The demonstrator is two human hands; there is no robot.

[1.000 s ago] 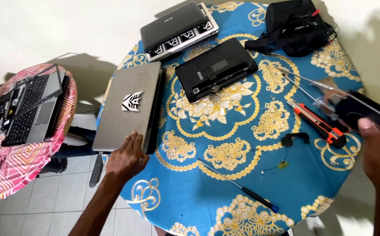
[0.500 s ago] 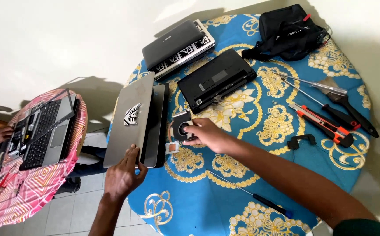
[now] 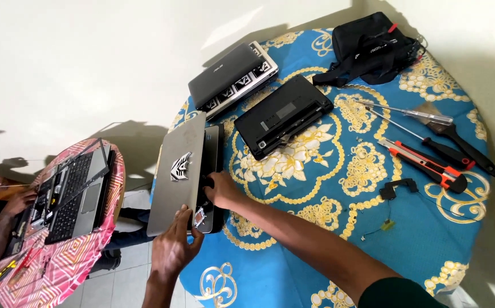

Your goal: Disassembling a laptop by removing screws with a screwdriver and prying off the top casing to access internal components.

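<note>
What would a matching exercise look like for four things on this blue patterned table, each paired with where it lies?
Things:
1. silver laptop lid
2. black zip pouch
3. orange-and-black utility knife
4. small black clip part

Places:
A. far edge of the table
B. below the knife, toward the near side
C. near the table's right edge, beside the screwdrivers
D. left edge, lifted by a hand

Pairs: 1-D, 2-A, 3-C, 4-B
</note>
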